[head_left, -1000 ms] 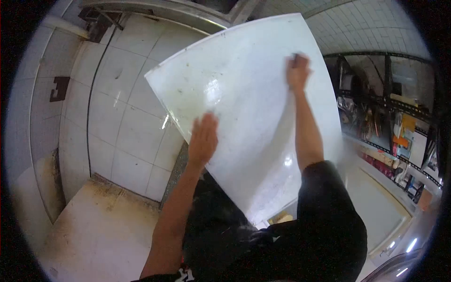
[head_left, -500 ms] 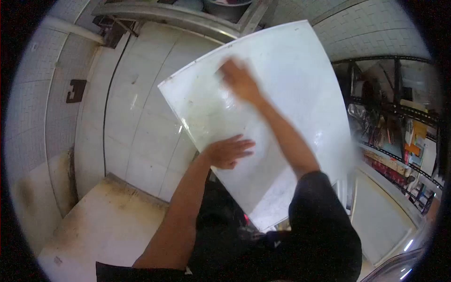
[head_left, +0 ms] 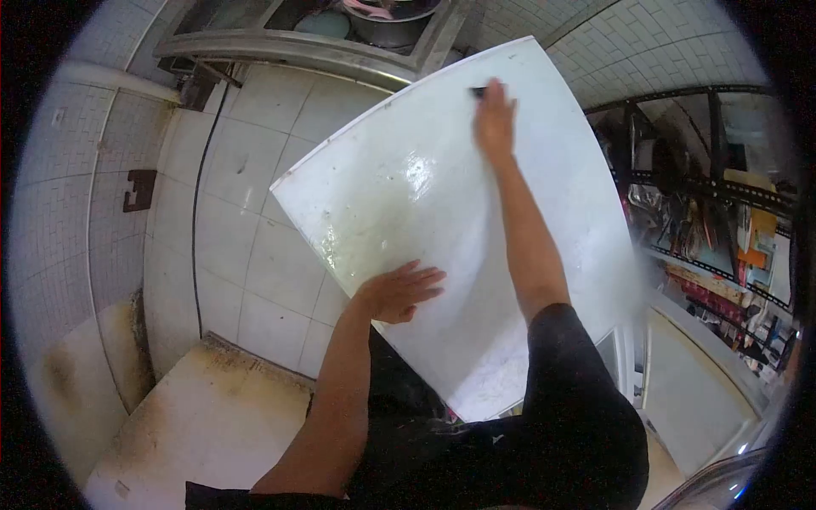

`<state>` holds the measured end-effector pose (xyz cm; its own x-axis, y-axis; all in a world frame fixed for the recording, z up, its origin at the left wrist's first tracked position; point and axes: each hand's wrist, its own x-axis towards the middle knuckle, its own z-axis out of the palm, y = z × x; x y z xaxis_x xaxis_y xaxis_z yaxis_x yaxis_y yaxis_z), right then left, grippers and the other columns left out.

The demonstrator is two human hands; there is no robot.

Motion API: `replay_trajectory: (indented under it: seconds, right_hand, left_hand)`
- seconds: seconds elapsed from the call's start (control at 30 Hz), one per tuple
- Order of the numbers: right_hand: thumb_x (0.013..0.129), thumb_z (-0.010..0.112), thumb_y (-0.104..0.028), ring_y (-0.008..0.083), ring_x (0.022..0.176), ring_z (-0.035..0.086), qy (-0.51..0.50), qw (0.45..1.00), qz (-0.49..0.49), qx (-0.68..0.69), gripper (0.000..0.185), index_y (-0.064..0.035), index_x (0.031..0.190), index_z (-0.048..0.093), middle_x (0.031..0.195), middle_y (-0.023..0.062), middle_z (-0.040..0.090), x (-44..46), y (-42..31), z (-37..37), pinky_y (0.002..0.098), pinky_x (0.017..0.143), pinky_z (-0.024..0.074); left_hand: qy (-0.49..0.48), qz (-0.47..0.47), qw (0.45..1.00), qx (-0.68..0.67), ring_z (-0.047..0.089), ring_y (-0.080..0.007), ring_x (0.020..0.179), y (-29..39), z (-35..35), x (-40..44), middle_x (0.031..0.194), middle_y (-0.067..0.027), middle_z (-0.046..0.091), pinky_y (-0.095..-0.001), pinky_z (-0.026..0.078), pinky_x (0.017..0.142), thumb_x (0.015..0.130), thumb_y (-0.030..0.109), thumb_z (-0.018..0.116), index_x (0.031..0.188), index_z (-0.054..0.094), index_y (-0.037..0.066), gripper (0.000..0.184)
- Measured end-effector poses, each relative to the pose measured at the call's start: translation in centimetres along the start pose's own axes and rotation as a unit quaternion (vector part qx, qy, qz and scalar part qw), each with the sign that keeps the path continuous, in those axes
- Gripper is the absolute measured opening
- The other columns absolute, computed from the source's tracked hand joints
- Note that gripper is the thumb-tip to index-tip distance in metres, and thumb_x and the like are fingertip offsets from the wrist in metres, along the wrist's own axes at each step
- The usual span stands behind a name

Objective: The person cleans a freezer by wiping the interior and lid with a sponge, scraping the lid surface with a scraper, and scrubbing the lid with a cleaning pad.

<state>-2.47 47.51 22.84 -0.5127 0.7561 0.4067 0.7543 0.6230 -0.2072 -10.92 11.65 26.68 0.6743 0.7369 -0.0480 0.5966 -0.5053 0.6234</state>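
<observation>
A large white panel (head_left: 399, 221) with a glossy, wet-looking surface lies in front of me, tilted across the view. My left hand (head_left: 399, 291) rests flat near its left edge, fingers spread and nothing in it. Farther up the panel, my right hand (head_left: 495, 123) presses down on a small dark pad (head_left: 478, 92). Most of that pad is hidden under the fingers, so its exact kind cannot be made out. Greenish-yellow, wet patches and specks mark the panel's left part.
Behind the panel stands a metal-framed counter (head_left: 391, 64) with a pot (head_left: 387, 32). Black metal shelves (head_left: 705, 191) crowded with items are at the right. A stained white slab (head_left: 204, 408) lies at lower left, beside the tiled floor (head_left: 246, 195). A pale framed panel (head_left: 693, 399) leans at lower right.
My right hand has swept to the right and slightly up over the panel, and the dark pad now shows beside its fingers. My left hand has barely shifted.
</observation>
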Motion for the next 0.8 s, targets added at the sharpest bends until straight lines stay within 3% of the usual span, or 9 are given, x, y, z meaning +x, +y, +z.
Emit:
replay_trajectory:
  seconds: [0.07,0.13,0.2,0.4,0.53,0.6,0.67,0.77,0.8]
  right_hand:
    - [0.094,0.041,-0.015,0.0332,0.133,0.034,0.002,0.997,0.077,0.011,0.049,0.0029,0.138,0.03,0.14,0.0221,0.038,1.0,-1.0,-2.5,0.0539,0.107,0.0231]
    - [0.092,0.047,-0.017,0.0327,0.129,0.038,-0.076,0.912,0.212,0.341,0.042,-0.0014,0.131,0.041,0.135,0.0225,0.044,0.3,-4.8,-4.3,0.048,0.107,0.0274]
    - [0.088,0.055,-0.02,0.032,0.114,0.051,0.049,0.979,-0.081,0.178,0.021,-0.0066,0.104,0.057,0.117,0.0134,0.058,-2.1,-5.2,-0.8,0.0452,0.098,0.0378]
    - [0.086,0.057,-0.016,0.0282,0.099,0.055,0.017,0.988,0.043,0.148,0.01,-0.009,0.087,0.064,0.098,0.0088,0.061,-1.0,-8.0,-1.5,0.041,0.091,0.0415]
    - [0.08,0.064,-0.008,0.0229,0.096,0.056,-0.13,0.918,-0.24,0.287,0.009,-0.0054,0.087,0.067,0.094,0.0093,0.063,-1.7,-9.3,-1.5,0.0356,0.088,0.0441]
    - [0.082,0.06,-0.005,0.0204,0.089,0.058,-0.073,0.944,0.048,0.317,0.009,0.0,0.087,0.065,0.087,0.0119,0.063,-0.1,-4.5,3.3,0.0324,0.087,0.0447]
    - [0.083,0.059,-0.004,0.0184,0.086,0.058,-0.026,0.946,0.06,0.316,0.007,0.0016,0.083,0.064,0.083,0.0117,0.062,0.7,-3.1,5.8,0.0309,0.084,0.0461]
    - [0.08,0.063,-0.006,0.0216,0.082,0.057,-0.035,0.886,0.001,0.463,0.006,-0.0037,0.082,0.068,0.084,0.0094,0.06,-1.7,-8.3,2.2,0.031,0.081,0.0474]
    - [0.079,0.064,-0.007,0.0235,0.082,0.057,-0.065,0.954,-0.15,0.251,0.007,-0.0068,0.084,0.07,0.086,0.0087,0.06,-1.6,-10.4,-1.6,0.031,0.081,0.0471]
  left_hand:
    - [-0.006,-0.001,1.0,-0.02,0.024,-0.0246,0.138,0.0,0.1,0.0,0.149,-0.0127,0.026,-0.0469,0.018,0.113,0.077,0.024,0.055,0.137,0.037,0.008,0.064]
    - [-0.026,0.001,1.0,0.012,0.022,-0.0244,0.139,-0.2,0.0,-0.1,0.149,-0.0123,0.024,-0.0468,0.017,0.114,0.078,0.026,0.054,0.138,0.037,0.009,0.065]
    - [-0.025,0.002,1.0,0.005,0.021,-0.0242,0.139,-0.4,-0.3,-0.2,0.15,-0.0121,0.023,-0.0468,0.017,0.114,0.078,0.025,0.054,0.139,0.037,0.01,0.065]
    - [-0.035,-0.008,0.999,0.002,0.02,-0.024,0.14,0.2,-0.7,-0.3,0.151,-0.0112,0.021,-0.0469,0.016,0.114,0.079,0.025,0.055,0.14,0.035,0.011,0.065]
    - [0.003,0.0,1.0,0.01,0.02,-0.0235,0.14,0.2,-0.4,-0.5,0.151,-0.0108,0.022,-0.047,0.015,0.114,0.08,0.026,0.057,0.14,0.035,0.011,0.066]
    - [0.005,-0.005,1.0,-0.002,0.02,-0.0231,0.14,0.1,-0.8,-0.5,0.151,-0.0106,0.022,-0.047,0.015,0.114,0.08,0.027,0.058,0.139,0.036,0.011,0.065]
    - [0.01,0.0,1.0,-0.02,0.02,-0.0227,0.14,0.2,-0.8,-0.6,0.151,-0.0104,0.023,-0.0471,0.015,0.114,0.08,0.028,0.059,0.139,0.037,0.01,0.065]
    - [0.011,0.016,1.0,0.019,0.019,-0.0219,0.14,0.2,-0.8,-0.5,0.151,-0.0099,0.022,-0.0468,0.014,0.115,0.081,0.029,0.059,0.139,0.037,0.01,0.065]
    - [0.003,0.009,1.0,0.029,0.018,-0.0217,0.14,0.1,-0.5,-0.5,0.151,-0.0098,0.021,-0.0466,0.014,0.115,0.081,0.03,0.058,0.139,0.036,0.01,0.065]
